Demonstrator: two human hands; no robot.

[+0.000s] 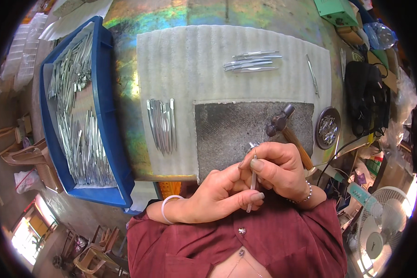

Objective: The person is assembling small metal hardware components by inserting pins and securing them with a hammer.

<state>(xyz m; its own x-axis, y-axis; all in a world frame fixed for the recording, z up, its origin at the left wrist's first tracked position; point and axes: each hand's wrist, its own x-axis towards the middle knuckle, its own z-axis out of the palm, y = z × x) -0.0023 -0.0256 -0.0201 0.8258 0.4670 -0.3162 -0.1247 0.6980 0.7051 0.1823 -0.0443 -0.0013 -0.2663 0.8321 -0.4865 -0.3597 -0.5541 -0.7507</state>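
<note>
Close to my chest, both hands hold one slim pointed metal piece point(253, 180), tweezer-like in shape, standing roughly upright. My left hand point(222, 192) is closed around its lower part, the thumb lying across it. Its upper end is pinched between the thumb and fingers of my right hand point(277, 167). A small shiny metal part point(252, 145) shows just beyond my fingers; whether they touch it I cannot tell. Under and beyond the hands lies a dark rough slab point(231, 123). A hammer point(289, 132) with a wooden handle rests on it, beside my right hand.
White foam sheeting point(180, 60) carries slim metal pieces point(161, 125) at left, more pieces point(252, 62) at the back and a single one point(312, 75) at right. A blue tray point(107, 116) full of them stands left. A round dish point(328, 128) of small parts sits right, near a fan point(380, 231).
</note>
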